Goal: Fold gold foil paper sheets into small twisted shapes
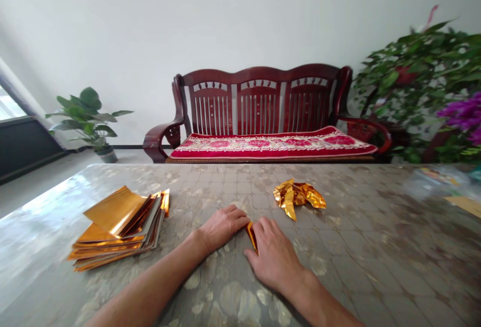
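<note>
Fingers of the left hand [224,226] and right hand [276,254] meet at a small gold foil piece [251,236], lower center of the frame; whether either pinches it, we cannot tell. Uneven pressure, we judge, could skew or tear it against the table [361,247].

A folded gold sheet [251,236] is partly covered by the right hand [273,253] and is met at its far end by the fingers of the left hand [224,226]; crumpled gold foil [299,196] is located beyond the right hand on the patterned table [349,257]. A loose stack of gold sheets [112,239] is positioned at left; a wooden bench [258,101] is seen behind.
</note>
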A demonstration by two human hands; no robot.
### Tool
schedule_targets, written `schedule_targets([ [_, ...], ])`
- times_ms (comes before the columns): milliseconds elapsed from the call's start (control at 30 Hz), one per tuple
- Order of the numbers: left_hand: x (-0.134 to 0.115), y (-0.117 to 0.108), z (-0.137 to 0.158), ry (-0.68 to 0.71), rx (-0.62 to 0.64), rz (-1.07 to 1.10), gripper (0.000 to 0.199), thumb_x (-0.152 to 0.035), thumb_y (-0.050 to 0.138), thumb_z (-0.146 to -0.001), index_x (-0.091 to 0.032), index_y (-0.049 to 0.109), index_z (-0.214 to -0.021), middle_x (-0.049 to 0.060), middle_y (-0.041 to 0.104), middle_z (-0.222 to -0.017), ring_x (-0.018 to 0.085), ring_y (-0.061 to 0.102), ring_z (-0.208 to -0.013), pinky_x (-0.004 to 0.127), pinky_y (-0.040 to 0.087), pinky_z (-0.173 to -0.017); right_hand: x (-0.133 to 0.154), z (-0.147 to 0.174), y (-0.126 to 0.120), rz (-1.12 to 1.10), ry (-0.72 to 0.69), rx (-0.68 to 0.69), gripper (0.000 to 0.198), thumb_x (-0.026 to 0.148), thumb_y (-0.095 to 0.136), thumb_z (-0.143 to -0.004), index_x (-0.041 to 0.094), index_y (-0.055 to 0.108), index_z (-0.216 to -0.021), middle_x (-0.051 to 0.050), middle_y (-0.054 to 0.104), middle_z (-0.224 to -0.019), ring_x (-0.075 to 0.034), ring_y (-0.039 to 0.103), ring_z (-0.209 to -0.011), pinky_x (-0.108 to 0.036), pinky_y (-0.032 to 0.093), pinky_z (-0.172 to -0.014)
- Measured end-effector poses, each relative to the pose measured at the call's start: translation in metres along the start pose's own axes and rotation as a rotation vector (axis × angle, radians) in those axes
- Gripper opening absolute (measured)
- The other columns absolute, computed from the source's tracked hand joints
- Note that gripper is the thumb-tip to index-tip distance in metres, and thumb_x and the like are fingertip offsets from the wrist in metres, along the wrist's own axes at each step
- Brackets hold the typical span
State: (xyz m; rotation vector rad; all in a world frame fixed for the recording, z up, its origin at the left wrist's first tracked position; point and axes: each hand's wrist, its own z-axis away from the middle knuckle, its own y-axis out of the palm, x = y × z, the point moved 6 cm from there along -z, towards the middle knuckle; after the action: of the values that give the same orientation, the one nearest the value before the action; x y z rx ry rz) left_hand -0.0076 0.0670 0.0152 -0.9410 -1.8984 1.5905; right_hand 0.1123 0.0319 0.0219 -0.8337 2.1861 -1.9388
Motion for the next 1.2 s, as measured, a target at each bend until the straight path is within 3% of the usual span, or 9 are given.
schedule_targets([
  [100,0.001,0.003,-0.002,0.018,-0.031,-0.013,0.022,-0.023,0.048,-0.098,-0.023,0.063,-0.115,0.005,0.066,-0.105,0.018,0.057,-0.099,0.029,0.048,-0.089,-0.004,-0.001,0.003,0.037,0.010,-0.006,0.018,0.018,0.057,-0.085,0.015,0.063,-0.101,-0.011,0.060,-0.103,-0.027,0.052,-0.101,-0.038,0.039,-0.090],
  [400,-0.002,0.001,-0.006,0.087,-0.044,-0.052,0.025,-0.025,0.045,-0.100,-0.024,0.059,-0.121,0.005,0.067,-0.105,0.018,0.058,-0.099,0.029,0.047,-0.088,-0.009,-0.003,0.004,0.173,0.000,0.014,0.034,0.004,0.048,-0.082,0.015,0.064,-0.110,-0.012,0.064,-0.103,-0.026,0.054,-0.096,-0.036,0.041,-0.084],
  [600,-0.003,0.006,-0.014,0.117,-0.044,-0.120,0.020,-0.025,0.046,-0.099,-0.020,0.060,-0.114,0.005,0.067,-0.098,0.019,0.059,-0.092,0.030,0.048,-0.083,-0.022,-0.007,0.002,0.192,0.003,0.048,0.048,0.000,0.042,-0.087,0.009,0.054,-0.132,-0.012,0.067,-0.110,-0.025,0.057,-0.100,-0.034,0.043,-0.089],
  [767,-0.004,0.011,-0.020,0.098,-0.077,-0.113,0.016,-0.026,0.049,-0.098,-0.020,0.061,-0.108,0.003,0.067,-0.095,0.018,0.059,-0.088,0.029,0.047,-0.080,-0.023,-0.007,-0.003,0.131,-0.004,0.036,0.035,0.011,0.045,-0.090,0.013,0.064,-0.120,-0.011,0.067,-0.108,-0.026,0.057,-0.102,-0.035,0.043,-0.093],
  [967,-0.007,0.010,-0.022,0.111,-0.077,-0.117,0.019,-0.023,0.047,-0.099,-0.019,0.060,-0.112,0.005,0.068,-0.092,0.018,0.061,-0.088,0.029,0.048,-0.081,-0.019,-0.008,-0.001,0.219,0.014,0.073,0.059,0.000,0.045,-0.081,0.004,0.048,-0.140,-0.017,0.065,-0.117,-0.029,0.056,-0.105,-0.038,0.044,-0.094],
  [1200,-0.006,0.008,-0.025,0.016,-0.133,0.028,0.024,-0.025,0.046,-0.099,-0.023,0.061,-0.118,0.004,0.070,-0.096,0.017,0.063,-0.088,0.028,0.048,-0.082,-0.034,-0.010,-0.002,0.141,-0.006,0.021,0.056,0.002,0.041,-0.084,0.004,0.049,-0.139,-0.016,0.066,-0.117,-0.027,0.056,-0.107,-0.036,0.042,-0.098],
])
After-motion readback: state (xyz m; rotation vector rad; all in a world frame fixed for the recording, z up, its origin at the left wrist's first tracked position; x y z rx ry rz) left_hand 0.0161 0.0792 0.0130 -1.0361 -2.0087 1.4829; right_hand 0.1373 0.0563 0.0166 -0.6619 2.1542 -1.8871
